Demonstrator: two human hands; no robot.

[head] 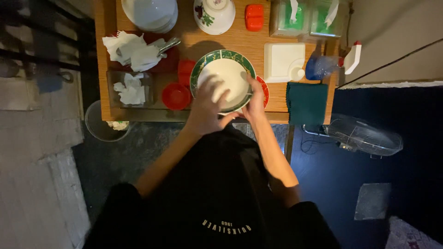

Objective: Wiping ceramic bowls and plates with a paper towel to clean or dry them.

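1. The person holds a green-rimmed plate (240,59) over the near edge of a wooden table (258,44), at about the centre of the view.
2. The left hand (206,107) lies spread across the plate's white inner face from 7 o'clock, fingers pressed flat on it; whether it holds a cloth cannot be told.
3. The right hand (255,101) grips the plate's rim at 4 o'clock, fingers curled around the edge.
4. A small red bowl (176,96) sits just beside the plate at 9 o'clock, with crumpled white tissues (130,90) farther out the same way.
5. At 3 o'clock lies a dark green cloth (306,102); above it, at 2 o'clock, a white square container (282,61) and a blue spray bottle (323,65).
6. At 12 o'clock stands a floral bowl (214,14), and at 11 o'clock a stack of white plates (150,14).
7. A fan (362,136) stands on the floor well apart, at 4 o'clock.
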